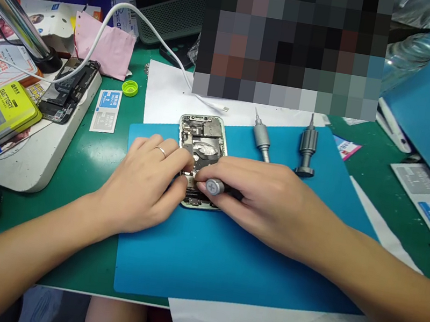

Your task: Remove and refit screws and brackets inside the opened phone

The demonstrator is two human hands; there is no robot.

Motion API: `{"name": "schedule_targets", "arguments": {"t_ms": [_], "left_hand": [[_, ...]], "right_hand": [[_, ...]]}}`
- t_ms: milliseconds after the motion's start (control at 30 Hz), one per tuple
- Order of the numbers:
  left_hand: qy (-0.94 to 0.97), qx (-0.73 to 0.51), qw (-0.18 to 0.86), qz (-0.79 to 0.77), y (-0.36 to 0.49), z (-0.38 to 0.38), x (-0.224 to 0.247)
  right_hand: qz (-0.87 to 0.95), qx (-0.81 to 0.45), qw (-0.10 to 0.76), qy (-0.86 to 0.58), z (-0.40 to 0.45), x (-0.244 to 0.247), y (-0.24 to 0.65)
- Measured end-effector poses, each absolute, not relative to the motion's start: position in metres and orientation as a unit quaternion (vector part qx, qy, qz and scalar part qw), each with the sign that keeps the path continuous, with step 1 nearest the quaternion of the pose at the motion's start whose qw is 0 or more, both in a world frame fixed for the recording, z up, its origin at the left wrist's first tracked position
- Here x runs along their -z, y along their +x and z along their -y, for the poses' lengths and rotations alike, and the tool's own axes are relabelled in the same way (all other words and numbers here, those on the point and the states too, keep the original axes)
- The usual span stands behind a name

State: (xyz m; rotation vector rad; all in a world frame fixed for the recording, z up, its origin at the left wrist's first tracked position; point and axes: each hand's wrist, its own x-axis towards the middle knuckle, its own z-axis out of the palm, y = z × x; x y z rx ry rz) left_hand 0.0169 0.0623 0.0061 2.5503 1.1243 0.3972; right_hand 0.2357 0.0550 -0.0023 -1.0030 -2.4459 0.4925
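Gripping a screwdriver (214, 186), the right hand (255, 189) leans over the opened phone (205, 133) on the blue mat's (222, 271) far left; whether the left hand (146, 183) pinches anything, I cannot tell. A slipping tip could scratch bare parts.

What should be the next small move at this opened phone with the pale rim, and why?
Probably, lay the dark tool with the round grey, cross-marked cap on the blue rectangular mat: it juts from the right hand over the opened, pale-rimmed phone, close to the fingertips of the left hand, so it could hinder fine work there.
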Motion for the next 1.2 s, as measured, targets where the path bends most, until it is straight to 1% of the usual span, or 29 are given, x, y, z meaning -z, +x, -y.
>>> {"name": "schedule_targets", "arguments": {"t_ms": [433, 1200], "left_hand": [[0.895, -0.136, 0.148, -0.397, 0.0183, -0.062, -0.0053], [0.893, -0.139, 0.155, -0.399, 0.017, -0.0618, -0.0049]], "right_hand": [[0.89, -0.163, 0.203, -0.376, -0.0549, 0.0034, 0.2332], [0.887, -0.168, 0.205, -0.378, -0.0563, 0.0044, 0.2326]]}}
